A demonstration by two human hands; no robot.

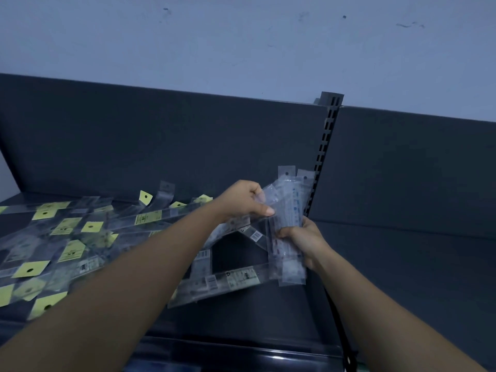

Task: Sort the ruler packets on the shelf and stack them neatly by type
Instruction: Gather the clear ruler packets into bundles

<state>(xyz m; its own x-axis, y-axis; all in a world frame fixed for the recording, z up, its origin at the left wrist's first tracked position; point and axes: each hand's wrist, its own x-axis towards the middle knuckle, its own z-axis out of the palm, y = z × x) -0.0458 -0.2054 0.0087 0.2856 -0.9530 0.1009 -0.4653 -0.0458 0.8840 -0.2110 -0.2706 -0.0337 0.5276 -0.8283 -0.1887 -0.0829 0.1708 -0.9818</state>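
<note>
A dark metal shelf (402,264) runs across the view, backed by a dark back panel (161,146), with a pale, scuffed wall (241,44) above it. The light is dim and bluish. A slotted upright (326,146) splits the back panel just right of centre. The shelf right of it is bare, and a bare strip also lies along the rounded front edge (241,353) at the near side.

The left half of the shelf is covered by a loose heap of ruler packets (67,237). They overlap at many angles, and most have yellow header cards with a punched hole. A few long clear packets with barcode labels (236,280) lie across the near centre and frame a small dark gap of shelf.

In front of the upright, the right hand (303,237) grips a bundle of clear ruler packets (288,210) around its lower middle. The bundle stands nearly upright, above the shelf, hang-holes at the top. The left hand (243,200) reaches over the heap and pinches an angled clear packet (264,194) between thumb and fingers, against the bundle's upper left side.
</note>
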